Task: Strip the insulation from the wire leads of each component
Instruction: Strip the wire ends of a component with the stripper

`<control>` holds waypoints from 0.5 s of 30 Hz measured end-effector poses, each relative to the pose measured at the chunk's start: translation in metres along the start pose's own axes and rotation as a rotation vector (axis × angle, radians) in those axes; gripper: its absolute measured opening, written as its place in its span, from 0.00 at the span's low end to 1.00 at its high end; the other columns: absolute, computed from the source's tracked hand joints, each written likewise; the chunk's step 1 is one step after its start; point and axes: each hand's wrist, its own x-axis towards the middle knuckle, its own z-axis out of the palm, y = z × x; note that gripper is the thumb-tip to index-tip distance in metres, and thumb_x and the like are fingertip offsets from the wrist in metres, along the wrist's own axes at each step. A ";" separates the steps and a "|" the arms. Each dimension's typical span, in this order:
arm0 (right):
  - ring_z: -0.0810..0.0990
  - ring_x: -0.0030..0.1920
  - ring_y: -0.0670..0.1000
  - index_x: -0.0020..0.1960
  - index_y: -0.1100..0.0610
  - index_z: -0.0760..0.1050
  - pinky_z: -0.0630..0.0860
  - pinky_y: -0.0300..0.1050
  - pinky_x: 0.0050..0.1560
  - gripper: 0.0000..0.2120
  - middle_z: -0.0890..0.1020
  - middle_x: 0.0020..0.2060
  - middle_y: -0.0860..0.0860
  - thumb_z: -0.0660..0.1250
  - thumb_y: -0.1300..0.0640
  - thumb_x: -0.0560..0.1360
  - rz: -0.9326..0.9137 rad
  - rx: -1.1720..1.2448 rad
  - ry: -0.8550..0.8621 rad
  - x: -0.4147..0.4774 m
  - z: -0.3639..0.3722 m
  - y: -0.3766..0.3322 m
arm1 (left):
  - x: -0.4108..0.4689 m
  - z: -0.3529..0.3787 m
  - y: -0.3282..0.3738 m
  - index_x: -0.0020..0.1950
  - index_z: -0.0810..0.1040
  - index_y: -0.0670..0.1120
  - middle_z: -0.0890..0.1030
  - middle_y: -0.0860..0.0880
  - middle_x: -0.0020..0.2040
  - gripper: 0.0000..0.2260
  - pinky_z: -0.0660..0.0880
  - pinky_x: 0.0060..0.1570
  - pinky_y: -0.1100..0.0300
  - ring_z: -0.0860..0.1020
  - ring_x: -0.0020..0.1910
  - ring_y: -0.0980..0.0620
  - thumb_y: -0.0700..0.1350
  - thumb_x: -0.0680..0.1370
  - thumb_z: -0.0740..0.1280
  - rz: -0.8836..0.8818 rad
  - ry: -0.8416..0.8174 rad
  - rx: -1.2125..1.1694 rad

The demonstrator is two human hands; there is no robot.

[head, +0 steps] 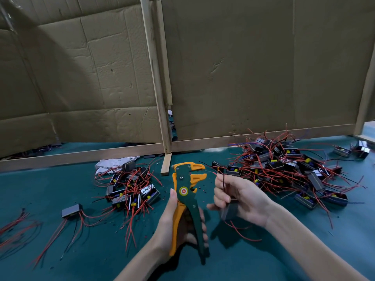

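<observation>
L hand [168,225] curled, thumb up | R hand [244,199] curled, pinching

Your teal table mat [50,185] carries a wood-framed cardboard screen [243,67] along its back edge. Right of the screen's post foot [166,165] lies the big heap of red-leaded components [284,171]. Left of the foot you have a smaller heap [132,191] and a white rag [115,162]. Farther left lie a single component [71,210] and loose wires [16,225].
</observation>
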 end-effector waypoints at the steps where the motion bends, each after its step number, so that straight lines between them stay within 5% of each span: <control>1: 0.69 0.27 0.50 0.35 0.56 0.68 0.80 0.51 0.46 0.14 0.66 0.25 0.51 0.60 0.52 0.77 -0.020 -0.017 0.007 -0.001 0.000 -0.001 | 0.001 -0.001 0.003 0.43 0.80 0.36 0.78 0.36 0.38 0.40 0.78 0.41 0.47 0.79 0.36 0.39 0.73 0.69 0.49 0.000 -0.028 -0.061; 7: 0.70 0.27 0.48 0.46 0.63 0.76 0.80 0.49 0.43 0.10 0.67 0.26 0.50 0.65 0.55 0.74 -0.125 -0.057 0.104 0.002 -0.005 -0.002 | 0.002 -0.004 0.003 0.46 0.79 0.35 0.78 0.34 0.40 0.40 0.77 0.43 0.45 0.80 0.40 0.36 0.72 0.71 0.50 0.015 -0.026 -0.119; 11: 0.72 0.29 0.48 0.39 0.61 0.82 0.80 0.44 0.41 0.12 0.71 0.27 0.51 0.66 0.54 0.73 -0.170 -0.151 0.157 0.003 -0.006 -0.001 | 0.001 -0.003 0.003 0.47 0.79 0.35 0.78 0.35 0.42 0.39 0.77 0.45 0.44 0.80 0.41 0.36 0.71 0.71 0.51 -0.001 -0.063 -0.084; 15: 0.72 0.29 0.49 0.35 0.58 0.76 0.78 0.44 0.39 0.11 0.73 0.29 0.52 0.67 0.53 0.73 -0.188 -0.196 0.153 0.000 -0.002 -0.002 | -0.003 0.000 0.006 0.45 0.79 0.34 0.77 0.34 0.42 0.40 0.78 0.44 0.46 0.80 0.41 0.37 0.69 0.74 0.47 -0.025 -0.044 -0.048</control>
